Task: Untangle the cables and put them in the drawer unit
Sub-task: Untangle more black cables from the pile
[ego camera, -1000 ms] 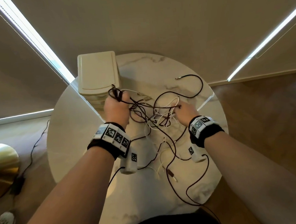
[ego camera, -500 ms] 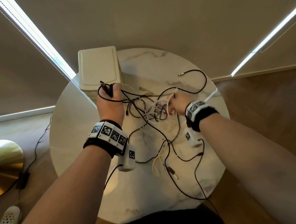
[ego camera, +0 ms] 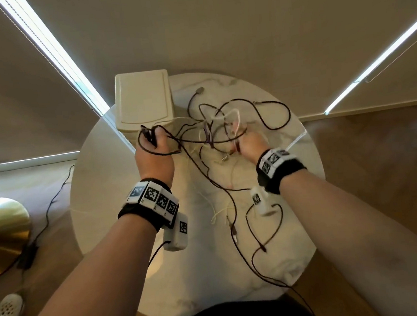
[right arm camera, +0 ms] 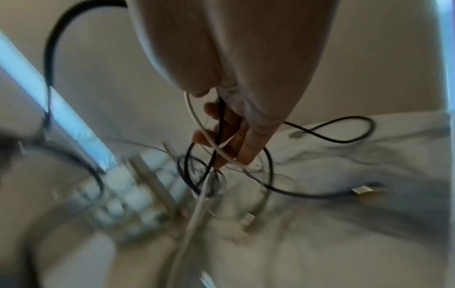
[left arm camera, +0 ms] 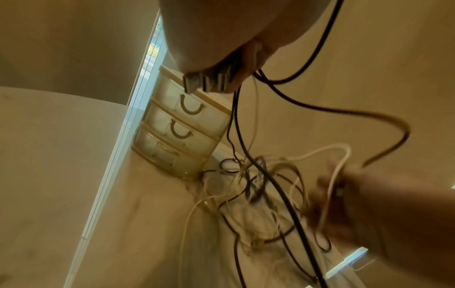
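A tangle of black and white cables (ego camera: 212, 134) hangs over the round marble table (ego camera: 296, 256) between my two raised hands. My left hand (ego camera: 154, 147) grips several plug ends (left arm camera: 209, 81) and black cable loops just in front of the cream drawer unit (ego camera: 143, 100). Its three drawers (left arm camera: 182, 124) look shut in the left wrist view. My right hand (ego camera: 245, 141) pinches a white cable (right arm camera: 197, 120) and a black cable (right arm camera: 220, 117) in its curled fingers. Loose ends trail down across the table toward me.
A black cable with a plug (ego camera: 199, 91) lies on the table beside the drawer unit. A brass lamp base (ego camera: 1, 236) with its cord stands on the wooden floor at left. A shoe (ego camera: 5, 310) shows at lower left.
Both hands have risen and moved away from me toward the drawer unit, lifting the tangle. The black cable loop at the back right has been pulled in and the cables spread out.
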A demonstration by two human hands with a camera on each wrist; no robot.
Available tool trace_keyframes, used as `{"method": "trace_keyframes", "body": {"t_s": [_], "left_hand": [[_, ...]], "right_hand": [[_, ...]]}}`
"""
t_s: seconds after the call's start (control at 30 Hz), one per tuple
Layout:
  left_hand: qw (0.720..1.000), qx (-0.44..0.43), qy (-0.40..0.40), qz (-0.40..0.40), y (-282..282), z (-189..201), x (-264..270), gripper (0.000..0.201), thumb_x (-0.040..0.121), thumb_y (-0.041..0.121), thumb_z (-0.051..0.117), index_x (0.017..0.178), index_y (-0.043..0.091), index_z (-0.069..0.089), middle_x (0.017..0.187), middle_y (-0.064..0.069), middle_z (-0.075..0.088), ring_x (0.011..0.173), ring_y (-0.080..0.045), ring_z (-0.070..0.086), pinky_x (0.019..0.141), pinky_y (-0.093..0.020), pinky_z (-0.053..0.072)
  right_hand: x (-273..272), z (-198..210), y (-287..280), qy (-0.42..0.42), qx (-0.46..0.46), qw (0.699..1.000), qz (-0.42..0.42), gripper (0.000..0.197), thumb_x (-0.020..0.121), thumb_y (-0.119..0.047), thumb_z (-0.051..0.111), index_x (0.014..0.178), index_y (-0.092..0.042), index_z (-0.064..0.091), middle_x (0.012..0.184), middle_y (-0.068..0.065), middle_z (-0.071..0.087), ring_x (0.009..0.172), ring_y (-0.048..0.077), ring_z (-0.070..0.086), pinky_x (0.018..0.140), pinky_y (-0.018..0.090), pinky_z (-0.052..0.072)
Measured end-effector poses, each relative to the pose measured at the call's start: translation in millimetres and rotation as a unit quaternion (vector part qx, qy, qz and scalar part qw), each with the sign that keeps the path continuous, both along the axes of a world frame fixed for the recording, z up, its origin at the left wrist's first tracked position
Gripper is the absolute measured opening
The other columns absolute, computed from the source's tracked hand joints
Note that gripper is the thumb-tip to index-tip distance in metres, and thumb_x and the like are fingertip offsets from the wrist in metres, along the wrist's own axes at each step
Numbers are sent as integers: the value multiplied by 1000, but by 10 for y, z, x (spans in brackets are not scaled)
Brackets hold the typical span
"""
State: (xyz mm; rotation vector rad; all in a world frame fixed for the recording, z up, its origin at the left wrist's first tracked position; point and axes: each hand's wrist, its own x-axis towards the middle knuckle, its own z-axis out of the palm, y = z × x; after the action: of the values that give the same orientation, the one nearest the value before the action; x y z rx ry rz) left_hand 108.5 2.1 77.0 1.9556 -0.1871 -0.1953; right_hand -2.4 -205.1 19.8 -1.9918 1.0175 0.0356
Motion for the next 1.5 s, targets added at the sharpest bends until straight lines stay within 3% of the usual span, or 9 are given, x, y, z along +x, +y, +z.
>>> {"method": "trace_keyframes", "body": {"t_s": [0.13,0.3,0.57,0.73,0.83,0.97,1.13,1.3,1.5], "left_hand": [[994,-60,-73,60,32,169,88,26,107,21,49,84,8,46,69,11,42,59,6,47,60,-9,35],[994,-63,-76,40,-67,232,54,29,107,22,50,82,9,45,68,10,43,57,7,46,59,-9,35],[994,59,35,-86,-76,-109,29,40,94,48,66,88,9,71,84,-8,73,81,-26,68,77,-39,55],[995,34,76,-56,-102,-123,-14,37,96,45,65,84,10,66,75,-2,65,71,-18,59,67,-32,45],[993,-17,97,-59,-108,-87,-8,40,94,45,66,81,7,64,68,-7,64,65,-20,56,64,-36,49],[965,-86,170,-180,-234,88,-215,10,96,13,71,99,3,73,49,17,55,43,3,45,45,-13,35],[932,-22,149,-330,-423,158,-460,35,95,18,74,66,16,55,42,16,45,37,1,37,42,-11,30],[949,-114,219,-196,-392,175,-274,32,103,35,64,100,7,79,53,12,47,43,-7,35,48,-25,27],[936,-175,229,-204,-407,409,-250,40,105,35,58,106,0,77,51,8,41,44,-8,38,45,-20,33]], "right_hand": [[-500,-482,48,92,-14,993,70,34,105,-36,49,118,-11,68,106,9,69,99,29,63,81,30,40],[-588,-485,64,112,-33,989,89,33,105,-34,50,102,-10,73,91,6,65,94,32,63,77,32,41],[-48,1130,125,-237,-78,968,-35,28,109,-34,42,115,-17,62,73,-16,52,57,-1,51,62,33,58],[45,1559,200,-393,14,919,-19,15,106,-22,43,106,-21,58,91,-12,56,72,3,55,83,45,59],[-25,1444,288,-346,47,937,-10,19,107,-25,46,109,-25,64,84,-6,54,60,11,46,60,40,50],[-22,1234,428,-311,211,925,-49,29,106,-13,40,119,-11,65,69,-5,36,54,9,29,49,24,32],[82,1202,571,-349,347,868,-69,28,104,-7,44,125,-5,63,74,1,44,65,12,45,62,28,43],[-141,810,327,-269,169,942,-107,21,107,-17,47,118,-16,66,107,-4,69,104,9,65,97,31,51],[-160,217,512,-104,65,988,91,12,101,-25,60,103,-20,71,100,-4,71,93,9,65,82,21,48]]}}
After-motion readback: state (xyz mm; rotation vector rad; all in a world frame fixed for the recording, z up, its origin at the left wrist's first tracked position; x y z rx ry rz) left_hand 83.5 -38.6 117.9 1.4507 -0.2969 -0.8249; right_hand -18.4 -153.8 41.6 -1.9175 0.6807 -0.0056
